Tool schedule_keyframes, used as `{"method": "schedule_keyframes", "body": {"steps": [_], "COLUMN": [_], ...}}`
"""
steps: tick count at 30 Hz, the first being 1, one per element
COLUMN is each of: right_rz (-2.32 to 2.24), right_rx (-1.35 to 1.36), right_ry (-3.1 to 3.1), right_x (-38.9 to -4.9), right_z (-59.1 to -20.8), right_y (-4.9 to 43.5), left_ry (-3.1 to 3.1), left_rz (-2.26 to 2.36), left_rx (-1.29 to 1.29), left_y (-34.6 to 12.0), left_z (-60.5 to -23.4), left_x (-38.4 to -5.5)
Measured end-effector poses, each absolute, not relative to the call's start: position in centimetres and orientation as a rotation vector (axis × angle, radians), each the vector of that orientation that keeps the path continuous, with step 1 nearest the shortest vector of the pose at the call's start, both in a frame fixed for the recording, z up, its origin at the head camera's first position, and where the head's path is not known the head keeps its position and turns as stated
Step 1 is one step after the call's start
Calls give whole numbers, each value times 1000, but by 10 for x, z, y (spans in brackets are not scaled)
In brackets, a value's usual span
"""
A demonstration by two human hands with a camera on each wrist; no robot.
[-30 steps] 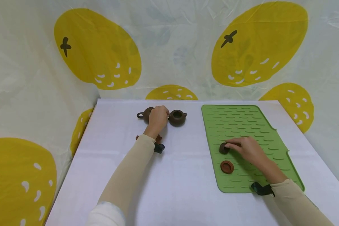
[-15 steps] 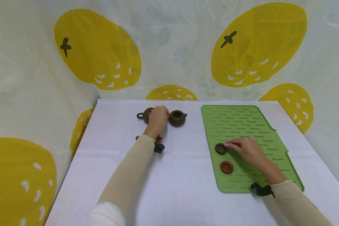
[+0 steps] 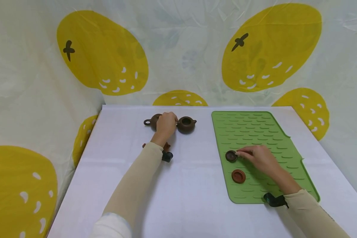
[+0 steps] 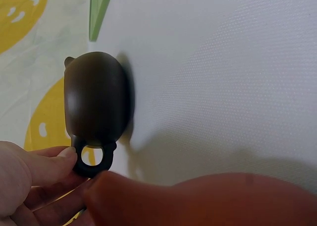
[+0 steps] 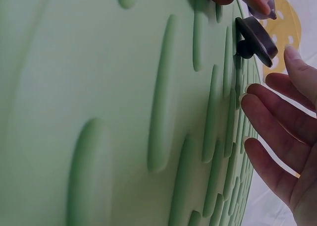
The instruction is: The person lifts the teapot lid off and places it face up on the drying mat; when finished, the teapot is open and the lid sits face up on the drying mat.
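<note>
Thumb and fingers of my left hand [image 3: 166, 125] pinch the ring handle [image 4: 101, 166] of a lidless dark brown teapot [image 3: 186, 129], which stands on the table with its spout to the right. A second dark teapot [image 3: 153, 123] is partly hidden behind that hand. My right hand [image 3: 260, 158] is beside a dark lid [image 3: 231, 156] lying upside down on the green mat [image 3: 241, 122]. In the right wrist view the dark lid [image 5: 258, 40] leans on its knob, and my extended fingers [image 5: 277, 117] appear apart from it.
A reddish-brown lid [image 3: 238, 177] lies upside down on the mat, nearer me than the dark one. Under my left wrist a reddish-brown teapot [image 4: 223, 201] is mostly hidden in the head view. A patterned cloth [image 3: 184, 49] hangs behind the white table [image 3: 190, 185].
The dark lid went from standing on edge in my right fingers to lying upside down on the mat, slightly further left. My left hand and the teapot stayed put.
</note>
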State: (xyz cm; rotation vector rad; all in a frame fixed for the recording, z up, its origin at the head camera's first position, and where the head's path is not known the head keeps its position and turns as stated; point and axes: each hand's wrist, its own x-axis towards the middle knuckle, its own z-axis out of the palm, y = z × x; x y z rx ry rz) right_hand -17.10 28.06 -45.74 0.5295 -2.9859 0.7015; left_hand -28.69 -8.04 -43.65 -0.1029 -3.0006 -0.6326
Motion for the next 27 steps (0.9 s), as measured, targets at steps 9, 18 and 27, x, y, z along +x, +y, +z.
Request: {"method": "schedule_keyframes", "body": {"steps": [9, 18, 27], "right_rz": [707, 688, 589], "right_rx": [533, 527, 552], "right_ry": [-2990, -2980, -2970], "right_x": [-170, -174, -181], "right_z": [-455, -456, -444], "right_y": [280, 278, 271], "left_ry": [-3005, -3025, -3015], "left_rz": [-628, -635, -658], "left_rx": [-102, -114, -131], "left_y": [-80, -84, -84], "left_z": [-437, -437, -434], "left_x": [-288, -285, -280]}}
